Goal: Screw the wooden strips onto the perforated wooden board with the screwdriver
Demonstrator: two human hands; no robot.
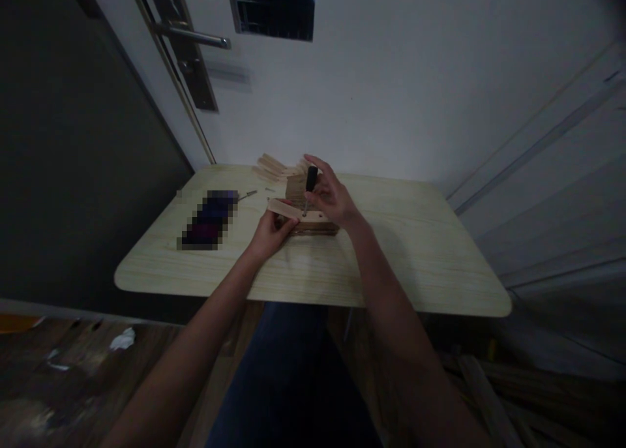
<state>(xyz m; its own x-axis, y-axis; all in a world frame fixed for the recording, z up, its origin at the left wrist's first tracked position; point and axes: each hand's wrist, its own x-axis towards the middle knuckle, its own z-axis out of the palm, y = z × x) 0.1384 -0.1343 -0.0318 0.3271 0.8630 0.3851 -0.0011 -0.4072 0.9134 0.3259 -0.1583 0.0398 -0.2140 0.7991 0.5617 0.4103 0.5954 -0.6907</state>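
A screwdriver with a black handle (312, 179) stands nearly upright in my right hand (332, 197), its fingers closed round it. The shaft's tip meets a hole in a pale wooden strip (313, 217). That strip lies across a brown block or box (320, 228), whose kind I cannot make out. My left hand (274, 231) pinches the left part of the work, where another light wooden slat (284, 208) sticks out at an angle. Behind my right hand sits a brown cardboard-like piece (294, 188), partly hidden.
Several loose wooden slats (274, 167) lie at the table's back edge. On the left of the pale table (415, 259) are a pixelated dark object (210, 220) and a small metal piece (248, 195). Behind stands a white door with a metal handle (195, 37).
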